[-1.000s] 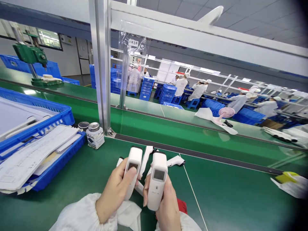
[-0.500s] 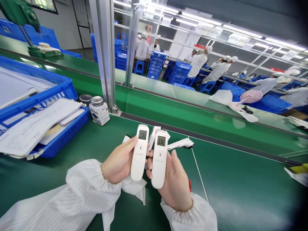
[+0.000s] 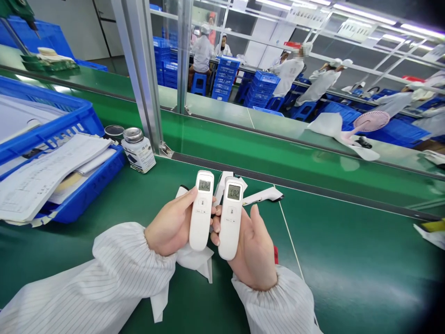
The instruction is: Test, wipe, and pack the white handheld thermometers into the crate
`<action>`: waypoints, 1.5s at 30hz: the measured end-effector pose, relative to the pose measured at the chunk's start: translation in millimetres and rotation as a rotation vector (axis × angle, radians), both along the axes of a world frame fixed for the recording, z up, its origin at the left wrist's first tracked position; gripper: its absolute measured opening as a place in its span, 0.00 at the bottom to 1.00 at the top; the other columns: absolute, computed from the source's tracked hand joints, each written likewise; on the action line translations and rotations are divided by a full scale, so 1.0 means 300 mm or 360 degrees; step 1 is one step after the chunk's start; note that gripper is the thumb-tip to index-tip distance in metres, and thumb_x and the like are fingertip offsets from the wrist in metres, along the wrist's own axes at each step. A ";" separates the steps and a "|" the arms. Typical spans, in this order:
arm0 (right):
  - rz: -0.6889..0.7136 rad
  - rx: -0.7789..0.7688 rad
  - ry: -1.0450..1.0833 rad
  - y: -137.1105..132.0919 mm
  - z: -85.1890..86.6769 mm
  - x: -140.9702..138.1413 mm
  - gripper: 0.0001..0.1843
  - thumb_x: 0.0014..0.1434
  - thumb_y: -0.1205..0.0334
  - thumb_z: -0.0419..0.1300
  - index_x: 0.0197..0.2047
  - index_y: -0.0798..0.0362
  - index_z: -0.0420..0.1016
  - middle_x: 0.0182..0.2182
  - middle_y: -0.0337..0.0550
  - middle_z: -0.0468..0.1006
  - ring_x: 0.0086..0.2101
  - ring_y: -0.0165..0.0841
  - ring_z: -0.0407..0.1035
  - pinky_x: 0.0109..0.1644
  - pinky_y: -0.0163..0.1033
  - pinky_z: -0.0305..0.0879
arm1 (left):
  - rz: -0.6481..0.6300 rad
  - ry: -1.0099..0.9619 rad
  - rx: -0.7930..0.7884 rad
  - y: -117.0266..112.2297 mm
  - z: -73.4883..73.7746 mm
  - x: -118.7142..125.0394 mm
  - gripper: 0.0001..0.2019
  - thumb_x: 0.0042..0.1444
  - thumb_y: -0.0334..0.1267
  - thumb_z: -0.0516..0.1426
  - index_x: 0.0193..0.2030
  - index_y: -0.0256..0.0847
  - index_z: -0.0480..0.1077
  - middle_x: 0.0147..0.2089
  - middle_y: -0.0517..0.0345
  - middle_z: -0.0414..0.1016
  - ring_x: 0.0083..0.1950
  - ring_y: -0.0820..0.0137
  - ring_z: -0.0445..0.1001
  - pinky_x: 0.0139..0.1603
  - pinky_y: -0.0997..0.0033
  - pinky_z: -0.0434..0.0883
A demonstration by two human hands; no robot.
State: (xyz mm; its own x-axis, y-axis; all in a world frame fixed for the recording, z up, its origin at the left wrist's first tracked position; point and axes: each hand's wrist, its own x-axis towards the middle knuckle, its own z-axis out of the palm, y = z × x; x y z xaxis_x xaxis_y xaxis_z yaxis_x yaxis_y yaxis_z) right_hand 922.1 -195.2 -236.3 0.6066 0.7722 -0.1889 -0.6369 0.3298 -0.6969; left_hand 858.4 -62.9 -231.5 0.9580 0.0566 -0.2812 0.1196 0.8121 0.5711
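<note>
My left hand (image 3: 172,225) is closed around a white infrared thermometer (image 3: 200,227), its small display lit and facing me. A matching infrared thermometer (image 3: 229,234) lies in my right hand (image 3: 255,253), fingers curled behind it and thumb raised. Both devices are held side by side above the green table, screens toward the far side, each showing characters. Behind them, partly hidden, another white device (image 3: 222,183) rests on the table. One more thermometer (image 3: 263,195) lies to its right. A white cloth or paper (image 3: 198,260) is beneath my hands.
At left, a blue crate (image 3: 83,190) holds papers (image 3: 59,171). Beside it stand a metal-topped bottle (image 3: 139,150) and a metal post (image 3: 139,74). A green channel (image 3: 243,144) runs behind the table. A pink fan (image 3: 370,121) lies beyond, with several people working farther back.
The view has shifted slightly, so the surroundings sit a little differently in it. Both hands keep hold of the same two thermometers, in nearly the same pose.
</note>
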 end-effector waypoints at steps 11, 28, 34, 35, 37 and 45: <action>-0.0019 0.0007 0.0003 0.009 -0.003 -0.004 0.28 0.65 0.42 0.39 0.40 0.54 0.71 0.35 0.47 0.70 0.30 0.32 0.62 0.31 0.37 0.62 | -0.0003 -0.0032 0.0027 0.008 0.003 -0.004 0.16 0.65 0.44 0.47 0.45 0.32 0.66 0.40 0.46 0.70 0.34 0.63 0.73 0.32 0.59 0.74; -0.0027 -0.0054 0.0009 0.017 -0.005 -0.009 0.27 0.64 0.41 0.42 0.37 0.54 0.72 0.33 0.46 0.70 0.30 0.32 0.63 0.29 0.35 0.63 | 0.0090 0.0044 0.0010 0.009 0.000 -0.005 0.15 0.65 0.45 0.47 0.37 0.33 0.65 0.34 0.49 0.70 0.31 0.63 0.74 0.29 0.57 0.76; -0.0189 -0.0250 -0.0098 0.028 -0.027 -0.011 0.27 0.65 0.44 0.44 0.37 0.55 0.74 0.27 0.45 0.72 0.25 0.31 0.66 0.23 0.33 0.62 | 0.0154 0.0035 0.0050 -0.010 0.003 -0.004 0.09 0.64 0.38 0.51 0.42 0.33 0.66 0.37 0.49 0.71 0.31 0.65 0.73 0.26 0.62 0.75; -0.0223 -0.0341 -0.0159 0.027 -0.031 -0.014 0.27 0.65 0.44 0.44 0.37 0.56 0.74 0.25 0.44 0.72 0.22 0.30 0.65 0.22 0.34 0.62 | 0.0136 0.0027 0.0067 -0.015 0.003 -0.004 0.09 0.63 0.37 0.52 0.44 0.34 0.66 0.38 0.48 0.71 0.31 0.65 0.73 0.25 0.62 0.74; -0.0292 -0.0527 -0.0311 0.026 -0.036 -0.020 0.27 0.64 0.43 0.45 0.37 0.55 0.75 0.21 0.42 0.73 0.17 0.30 0.63 0.19 0.35 0.61 | 0.0092 -0.0006 0.0085 -0.023 -0.001 -0.006 0.10 0.62 0.37 0.54 0.48 0.36 0.65 0.39 0.49 0.72 0.30 0.67 0.72 0.23 0.64 0.73; -0.0472 -0.0688 -0.1085 0.038 -0.025 -0.036 0.20 0.66 0.52 0.48 0.51 0.50 0.75 0.44 0.44 0.79 0.47 0.38 0.71 0.52 0.44 0.67 | 0.0234 0.0091 0.0189 -0.063 -0.023 -0.013 0.15 0.55 0.27 0.61 0.49 0.32 0.69 0.46 0.46 0.76 0.46 0.66 0.76 0.48 0.68 0.73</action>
State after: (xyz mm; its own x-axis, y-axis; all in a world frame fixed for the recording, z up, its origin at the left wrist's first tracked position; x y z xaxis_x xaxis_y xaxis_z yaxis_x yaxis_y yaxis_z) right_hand 911.5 -183.8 -243.6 0.8600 0.5079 0.0490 0.0370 0.0337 -0.9987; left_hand 854.5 -81.6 -238.3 0.9196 0.2307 -0.3181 0.0400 0.7505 0.6597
